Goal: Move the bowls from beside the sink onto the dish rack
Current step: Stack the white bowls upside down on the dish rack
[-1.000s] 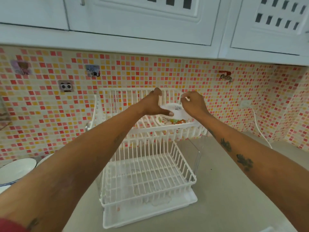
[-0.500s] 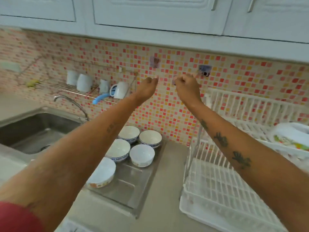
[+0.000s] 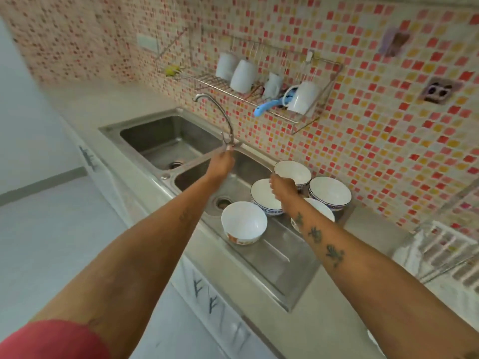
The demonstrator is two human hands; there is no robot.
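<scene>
White bowls (image 3: 267,196) crowd the steel drainboard (image 3: 280,257) under the right hand (image 3: 282,189)

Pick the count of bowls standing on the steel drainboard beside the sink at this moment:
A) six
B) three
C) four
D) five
D: five bowls stand in a cluster on the drainboard, one partly hidden under the right forearm.

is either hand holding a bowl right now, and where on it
Neither clearly. The right hand hangs over the blue-patterned bowl, grip not visible. The left hand hovers over the sink, empty.
</scene>
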